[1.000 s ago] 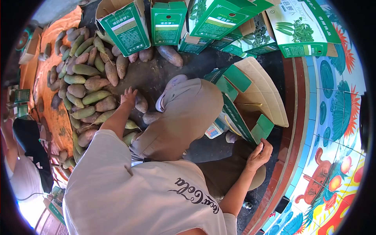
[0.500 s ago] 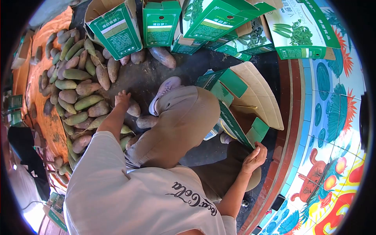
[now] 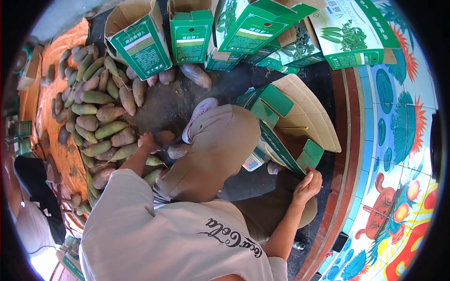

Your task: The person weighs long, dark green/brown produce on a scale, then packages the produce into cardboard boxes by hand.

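My left hand (image 3: 148, 142) is closed around a brownish radish (image 3: 164, 137) at the near edge of the pile of green and purple radishes (image 3: 96, 112). Another radish (image 3: 178, 151) lies just right of it, by my bent knee. My right hand (image 3: 308, 184) grips the green flap of the open carton (image 3: 300, 124) that stands in front of me on the dark ground. The carton's inside shows only bare cardboard from here.
Several green cartons (image 3: 140, 37) stand in a row at the far side, one radish (image 3: 195, 75) lying before them. An orange sheet (image 3: 49, 103) lies under the pile. Another person (image 3: 30, 206) crouches at the left. A painted tiled wall (image 3: 403, 140) runs along the right.
My left hand closed on a radish at the pile's edge and drew it back toward me. My right hand stayed on the carton flap.
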`<state>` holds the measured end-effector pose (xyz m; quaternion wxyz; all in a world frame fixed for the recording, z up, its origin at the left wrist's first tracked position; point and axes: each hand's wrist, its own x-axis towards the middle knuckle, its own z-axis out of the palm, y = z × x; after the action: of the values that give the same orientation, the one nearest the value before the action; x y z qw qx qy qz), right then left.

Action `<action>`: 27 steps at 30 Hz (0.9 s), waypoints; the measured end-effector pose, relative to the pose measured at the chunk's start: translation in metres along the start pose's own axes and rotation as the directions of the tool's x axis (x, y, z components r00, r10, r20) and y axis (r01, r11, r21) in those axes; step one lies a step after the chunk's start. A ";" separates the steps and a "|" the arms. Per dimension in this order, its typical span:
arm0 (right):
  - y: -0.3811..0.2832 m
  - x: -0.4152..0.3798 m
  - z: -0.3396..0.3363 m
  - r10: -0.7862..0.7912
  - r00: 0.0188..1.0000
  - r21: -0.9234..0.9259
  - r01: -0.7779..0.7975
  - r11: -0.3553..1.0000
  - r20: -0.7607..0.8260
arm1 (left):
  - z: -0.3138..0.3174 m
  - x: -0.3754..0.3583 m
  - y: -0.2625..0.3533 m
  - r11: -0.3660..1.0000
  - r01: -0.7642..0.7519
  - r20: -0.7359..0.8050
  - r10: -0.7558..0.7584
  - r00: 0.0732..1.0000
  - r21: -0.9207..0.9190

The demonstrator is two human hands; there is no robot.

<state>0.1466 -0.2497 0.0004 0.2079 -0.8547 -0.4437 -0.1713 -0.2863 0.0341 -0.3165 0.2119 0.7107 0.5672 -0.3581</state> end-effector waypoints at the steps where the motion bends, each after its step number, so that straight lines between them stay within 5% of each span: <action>1: -0.001 0.000 0.000 0.000 1.000 -0.002 0.000 1.000 0.000 | -0.002 -0.005 0.001 1.000 -0.001 -0.026 0.000 1.000 -0.024; 6: -0.013 0.002 -0.005 -0.081 0.996 0.003 0.081 0.997 0.039 | -0.046 -0.035 0.013 0.990 0.034 0.119 -0.018 0.993 -0.134; 11: -0.029 0.009 -0.019 -0.109 0.992 0.020 0.108 0.994 0.060 | -0.008 0.017 -0.011 0.888 0.184 0.277 -0.067 0.959 -0.421; 14: -0.029 0.006 -0.018 -0.083 0.996 0.022 0.082 0.996 0.023 | -0.015 0.007 -0.026 0.545 0.208 0.203 -0.070 0.977 -0.812; 17: -0.028 0.005 -0.019 -0.071 0.997 0.026 0.071 0.997 -0.007 | -0.069 -0.034 -0.012 0.239 0.233 0.237 -0.010 0.971 -0.943; 22: -0.023 0.000 -0.019 -0.007 0.999 0.006 0.007 1.000 0.040 | -0.171 -0.085 0.014 0.065 -0.075 -0.070 0.077 0.995 -0.995; 25: -0.019 -0.004 -0.014 0.055 0.997 -0.029 -0.054 0.998 0.049 | -0.237 -0.142 0.036 0.057 -0.283 -0.274 0.122 0.954 -0.958; 27: -0.014 -0.007 -0.012 0.059 0.997 -0.040 -0.057 0.998 0.051 | -0.265 -0.161 0.053 -0.086 -0.413 -0.422 0.170 0.891 -0.907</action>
<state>0.1300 -0.2533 0.0106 0.1847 -0.8753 -0.4205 -0.1514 -0.1809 0.1022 -0.0279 0.6716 0.4815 0.4962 0.2664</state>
